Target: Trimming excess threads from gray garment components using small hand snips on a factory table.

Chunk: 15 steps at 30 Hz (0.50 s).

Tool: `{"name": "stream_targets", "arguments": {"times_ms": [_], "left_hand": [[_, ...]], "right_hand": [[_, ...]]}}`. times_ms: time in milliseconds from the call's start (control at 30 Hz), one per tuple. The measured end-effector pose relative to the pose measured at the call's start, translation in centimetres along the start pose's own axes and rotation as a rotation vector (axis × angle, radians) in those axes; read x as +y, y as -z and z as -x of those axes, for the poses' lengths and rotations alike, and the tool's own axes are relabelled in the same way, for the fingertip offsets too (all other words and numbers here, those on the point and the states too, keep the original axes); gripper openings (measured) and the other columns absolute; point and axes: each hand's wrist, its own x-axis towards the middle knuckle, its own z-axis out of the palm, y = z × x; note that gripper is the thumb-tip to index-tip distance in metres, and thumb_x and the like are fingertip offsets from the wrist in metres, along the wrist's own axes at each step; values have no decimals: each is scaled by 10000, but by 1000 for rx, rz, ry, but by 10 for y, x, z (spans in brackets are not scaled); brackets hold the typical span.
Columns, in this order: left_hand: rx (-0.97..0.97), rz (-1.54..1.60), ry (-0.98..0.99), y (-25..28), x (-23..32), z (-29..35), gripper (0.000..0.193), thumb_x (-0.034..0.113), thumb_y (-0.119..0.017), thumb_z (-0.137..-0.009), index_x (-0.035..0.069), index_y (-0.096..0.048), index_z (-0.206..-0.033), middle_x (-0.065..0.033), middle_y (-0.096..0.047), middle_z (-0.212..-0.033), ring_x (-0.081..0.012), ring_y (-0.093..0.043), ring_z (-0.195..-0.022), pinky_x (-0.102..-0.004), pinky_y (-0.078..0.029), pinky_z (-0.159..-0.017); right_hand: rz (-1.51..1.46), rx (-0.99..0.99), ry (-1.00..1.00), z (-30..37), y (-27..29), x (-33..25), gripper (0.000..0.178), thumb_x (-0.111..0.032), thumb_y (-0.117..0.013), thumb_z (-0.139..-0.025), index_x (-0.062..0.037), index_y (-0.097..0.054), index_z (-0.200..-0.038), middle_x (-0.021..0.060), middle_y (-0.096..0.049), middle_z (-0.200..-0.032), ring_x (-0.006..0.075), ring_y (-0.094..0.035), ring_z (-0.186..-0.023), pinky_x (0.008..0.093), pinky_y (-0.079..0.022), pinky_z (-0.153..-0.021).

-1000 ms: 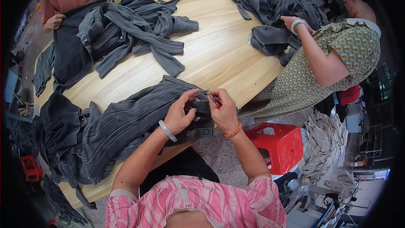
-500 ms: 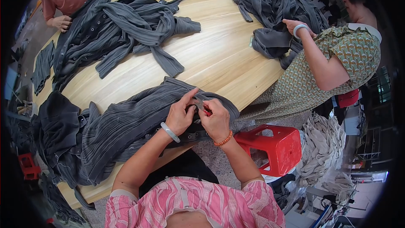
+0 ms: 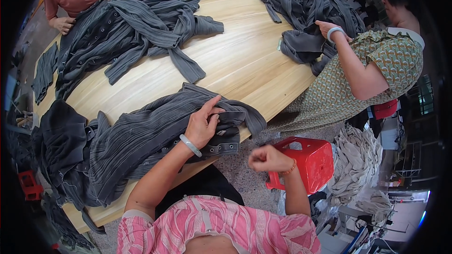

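A dark grey ribbed garment (image 3: 141,134) lies along the table's near edge, its dark band with metal eyelets facing me. My left hand (image 3: 202,126) rests on its right end, thumb and curled fingers closed on the cloth and the index finger stretched out. My right hand (image 3: 269,158) is off the garment, over the floor by the red stool. Its fingers are curled closed; whatever they hold is hidden.
Dark grey garments (image 3: 136,33) are heaped across the table (image 3: 249,61), with another pile (image 3: 306,4) at far right. Co-workers stand at far left and right. A red stool (image 3: 313,167) stands right of me, beside a pale cloth heap (image 3: 355,164).
My right hand has left the garment and moved right and toward me; the small red-handled snips it held no longer show. My left hand stays put. The far-left co-worker's hands have shifted.
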Motion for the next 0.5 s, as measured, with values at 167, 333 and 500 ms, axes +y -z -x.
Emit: {"name": "stream_targets", "arguments": {"times_ms": [167,333,500], "left_hand": [[-6,-65,-48,3,0,1,614,-84,-572,-925,70,-482,-1513,-135,-761,-1164,-147,-709,-947,-288,-555,-853],[8,-64,-99,12,12,19,636,-72,-598,-915,84,-480,-1521,-136,-728,-1268,-133,-678,-884,-291,-544,-820],[128,-774,-289,83,48,106,688,17,-774,-767,94,-576,-1421,-154,-587,-1400,-375,-575,-1192,-468,-453,-1018]], "right_hand": [[610,710,347,3,-3,20,216,-169,-807,-849,-58,-742,-1023,107,-649,-854,222,-621,-698,324,-503,-650],[612,791,630,-73,-13,-46,444,-93,-798,-845,-43,-662,-1265,119,-670,-1129,246,-667,-1014,336,-545,-818],[923,724,599,-85,-1,-47,355,-21,-758,-791,-98,-714,-1134,115,-635,-979,317,-675,-886,382,-554,-752]]}}
